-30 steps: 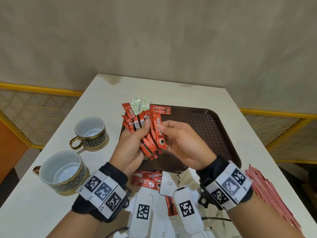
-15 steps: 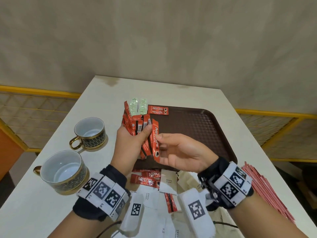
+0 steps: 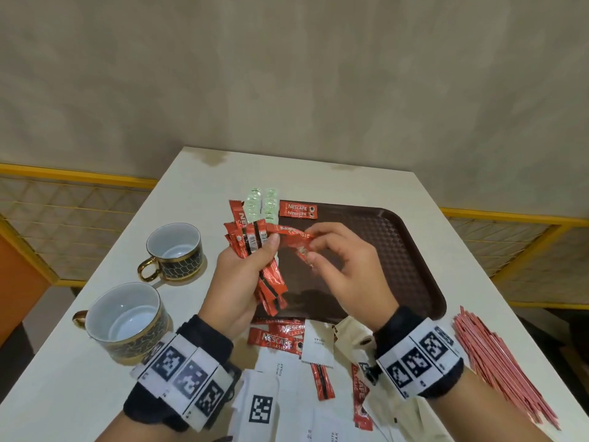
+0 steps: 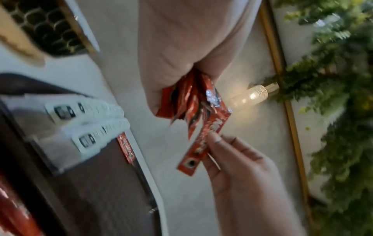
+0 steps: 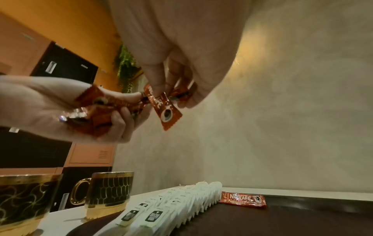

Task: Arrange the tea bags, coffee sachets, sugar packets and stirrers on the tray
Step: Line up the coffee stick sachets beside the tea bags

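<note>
Above the tray (image 3: pixel 411 250), the left hand (image 3: pixel 236 282) grips a sachet bundle (image 3: pixel 255 247) while the right hand (image 3: pixel 344 269) pinches one sachet (image 3: pixel 291 233) from it. Tugging could loosen that bundle, spilling sachets onto the tray.

Left hand (image 3: pixel 237 283) fisted, right hand (image 3: pixel 342 269) pinching (both raised)

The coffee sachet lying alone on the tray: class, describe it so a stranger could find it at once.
Start at the brown tray in the middle of the white table. Look to its far left corner, beside the two rows of pale tea bags. The red sachet lies flat and crosswise there, alone, unlike the ones held in the hands.
</note>
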Motion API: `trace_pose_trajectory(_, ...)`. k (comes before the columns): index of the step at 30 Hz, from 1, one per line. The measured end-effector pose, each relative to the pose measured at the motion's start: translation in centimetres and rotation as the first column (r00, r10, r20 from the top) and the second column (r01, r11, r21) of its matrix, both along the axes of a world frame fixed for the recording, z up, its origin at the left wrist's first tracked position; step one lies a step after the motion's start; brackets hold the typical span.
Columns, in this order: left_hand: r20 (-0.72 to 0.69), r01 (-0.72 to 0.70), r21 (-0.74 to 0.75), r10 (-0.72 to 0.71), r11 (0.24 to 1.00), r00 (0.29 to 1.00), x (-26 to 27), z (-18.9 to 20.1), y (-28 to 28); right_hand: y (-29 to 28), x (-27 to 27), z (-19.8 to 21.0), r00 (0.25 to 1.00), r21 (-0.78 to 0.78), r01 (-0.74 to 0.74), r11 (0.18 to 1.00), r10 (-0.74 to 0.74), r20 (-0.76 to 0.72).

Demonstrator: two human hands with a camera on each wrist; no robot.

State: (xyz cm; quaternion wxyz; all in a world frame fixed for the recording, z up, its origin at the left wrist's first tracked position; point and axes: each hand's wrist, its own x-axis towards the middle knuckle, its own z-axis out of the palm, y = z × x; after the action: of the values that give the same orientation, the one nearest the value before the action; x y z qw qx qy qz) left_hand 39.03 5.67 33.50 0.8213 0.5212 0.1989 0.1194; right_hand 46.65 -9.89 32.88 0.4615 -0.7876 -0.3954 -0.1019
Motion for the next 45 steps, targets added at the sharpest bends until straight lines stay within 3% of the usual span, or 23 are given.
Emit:
trace_pose_trajectory(3,-0.001,0.021,-0.075,-0.021,0.997,1.000,-0.2,0.2,-0.1,-0.8,0.1,-0.3,0.967,-0.086,0.018,0.996,0.004,0.256)
trace_pose_trajectory(6,0.030,0.037,-0.148,-0.033,0.988,0.999,-0.4,0.5,0.3,-1.3,0.3,-0.3,0.910,-0.147,0.047,0.988,0.018,0.414)
trace_pose_trajectory(10,0.058,0.092,-0.170,-0.083,0.981,0.995,-1.0,1.5,0.7,-1.8,0.5,0.0,0.882,-0.193,0.050,0.980,0.048,0.470)
trace_pose_trajectory(14,-0.059,0.100,0.009,-0.099,0.995,0.993,-1.1,1.3,0.5,-1.8,0.4,0.3,0.881,-0.255,0.008,0.967,0.114,0.460)
trace_pose_trajectory(17,-0.100,0.044,0.119,-0.032,0.992,0.994,-1.0,1.1,0.4,-2.0,0.2,1.3,0.935,-0.257,-0.049,0.965,0.135,0.327)
trace_pose_trajectory(20,-0.066,-0.025,0.254,0.043,0.967,0.997,-0.9,1.2,0.8,-2.6,0.7,3.1,0.995,-0.150,-0.102,0.983,0.099,-0.025)
trace_pose_trajectory(22,-0.048,-0.030,0.306,0.047,0.952,0.998,-0.7,1.4,1.0,-2.6,1.3,4.3,0.972,-0.190,-0.145,0.971,0.104,-0.212)
trace_pose_trajectory(27,-0.092,0.088,0.374,-0.058,0.923,0.994,0.0,1.9,0.8,-1.5,2.5,5.3,0.903,-0.319,-0.270,0.908,0.124,-0.411)
trace_pose_trajectory(35,-0.077,0.099,0.397,-0.075,0.912,0.994,0.0,1.6,0.7,-0.6,3.7,5.6,0.898,-0.395,-0.292,0.871,0.107,-0.428)
trace_pose_trajectory(40,-0.035,-0.012,0.494,0.034,0.870,0.999,0.4,0.6,0.4,0.1,3.6,4.9,0.901,-0.359,-0.313,0.880,0.156,-0.404)
trace_pose_trajectory(45,-0.034,-0.056,0.492,0.083,0.869,0.996,0.9,0.1,0.5,0.3,3.9,4.7,0.900,-0.337,-0.299,0.893,0.147,-0.410)
